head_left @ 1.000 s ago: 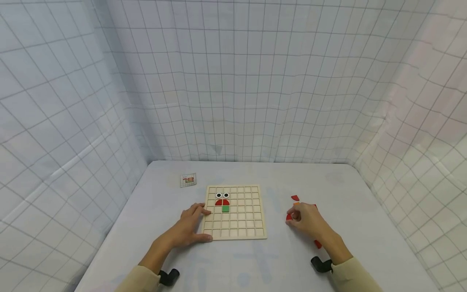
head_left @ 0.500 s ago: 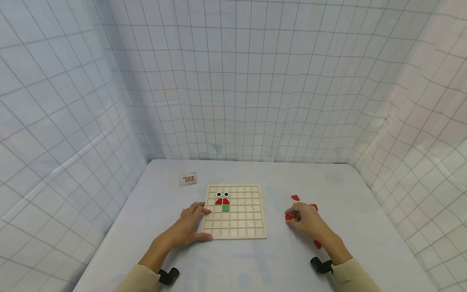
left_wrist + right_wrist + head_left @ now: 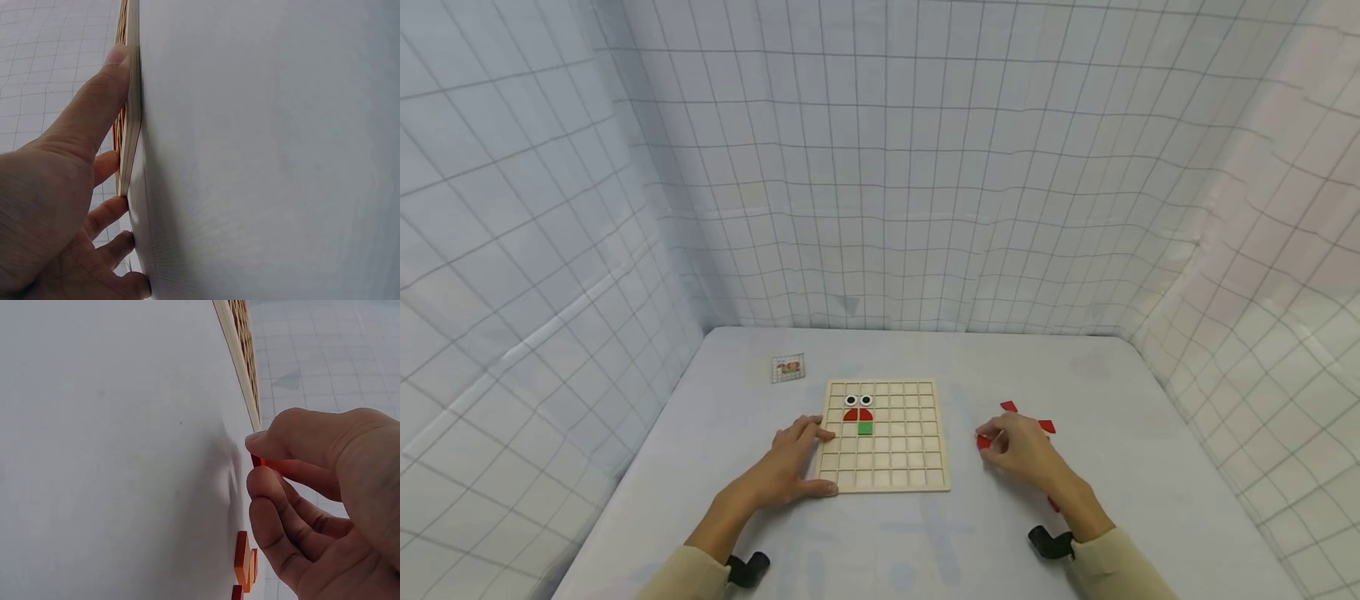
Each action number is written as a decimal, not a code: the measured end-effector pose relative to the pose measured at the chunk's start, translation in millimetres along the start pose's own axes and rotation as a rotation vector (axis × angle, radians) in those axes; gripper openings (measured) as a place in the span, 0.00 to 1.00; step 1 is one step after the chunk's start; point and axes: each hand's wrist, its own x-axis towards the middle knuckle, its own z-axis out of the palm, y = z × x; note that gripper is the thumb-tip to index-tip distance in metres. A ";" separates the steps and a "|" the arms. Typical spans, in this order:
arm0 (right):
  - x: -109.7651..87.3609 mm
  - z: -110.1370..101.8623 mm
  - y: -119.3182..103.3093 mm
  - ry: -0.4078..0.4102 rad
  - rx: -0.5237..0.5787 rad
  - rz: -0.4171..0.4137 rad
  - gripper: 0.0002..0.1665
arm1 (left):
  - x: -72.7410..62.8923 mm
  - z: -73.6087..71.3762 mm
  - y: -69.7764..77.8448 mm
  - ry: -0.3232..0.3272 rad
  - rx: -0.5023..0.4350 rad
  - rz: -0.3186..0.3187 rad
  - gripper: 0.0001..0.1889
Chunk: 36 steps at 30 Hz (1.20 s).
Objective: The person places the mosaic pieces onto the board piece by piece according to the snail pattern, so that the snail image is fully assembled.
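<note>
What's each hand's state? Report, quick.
Left hand: open, touching the edge of the grid board.
Right hand: closed, pinching a red piece.

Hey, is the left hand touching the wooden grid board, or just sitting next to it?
Touching. The left wrist view shows the left hand with its thumb resting on the rim of the grid board.

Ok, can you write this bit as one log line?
left hand: touching wooden grid board | right hand: pinching red piece | on board: two eye tiles, two red quarter-circles, green square
</note>
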 end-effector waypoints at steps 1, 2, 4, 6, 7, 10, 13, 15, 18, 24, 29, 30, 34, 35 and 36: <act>0.9 0.1 -2.5 0.006 0.003 -0.017 0.15 | 0.0 0.1 -0.2 0.000 0.001 -0.003 0.43; 1.8 0.8 -4.5 0.011 0.006 -0.028 0.15 | 0.1 0.3 -0.3 -0.001 0.001 -0.004 0.43; 4.0 2.7 -8.7 0.020 0.014 -0.046 0.15 | 0.1 0.6 -0.7 -0.001 -0.002 -0.007 0.42; 6.2 4.6 -13.1 0.021 0.024 -0.055 0.15 | 0.1 0.6 -0.6 -0.002 -0.005 -0.009 0.43; 7.5 5.7 -15.5 0.017 0.030 -0.057 0.15 | 0.2 0.4 -0.3 -0.003 -0.006 -0.010 0.43; 12.1 8.7 -23.2 -0.004 0.044 -0.074 0.14 | 0.4 -0.2 0.4 -0.004 -0.007 -0.009 0.43; 17.8 12.5 -32.9 -0.027 0.059 -0.086 0.13 | 0.4 -1.1 1.6 -0.003 -0.007 -0.007 0.43; 22.3 15.6 -40.0 -0.040 0.076 -0.107 0.11 | 0.4 -1.2 2.0 -0.001 -0.008 -0.007 0.42; 28.9 21.5 -50.4 -0.057 0.098 -0.157 0.10 | -0.2 -1.1 2.5 -0.004 -0.013 -0.014 0.43; 41.7 36.3 -67.9 -0.123 0.125 -0.258 0.08 | -0.8 -0.5 3.1 -0.001 -0.014 -0.018 0.43; 50.4 47.6 -80.6 -0.153 0.142 -0.294 0.07 | 0.8 0.2 1.9 0.003 -0.005 -0.011 0.43; 52.0 49.9 -82.9 -0.156 0.146 -0.303 0.07 | 1.0 0.3 1.5 0.003 -0.003 -0.010 0.43; 55.8 58.2 -92.4 -0.168 0.128 -0.331 0.06 | 0.5 -0.7 1.3 0.000 -0.003 0.004 0.42; 56.4 60.0 -94.8 -0.170 0.126 -0.333 0.06 | 0.2 -1.0 1.7 -0.001 -0.006 0.007 0.42; 57.1 62.0 -97.1 -0.173 0.123 -0.332 0.06 | 0.1 -1.2 1.9 -0.001 -0.008 0.011 0.42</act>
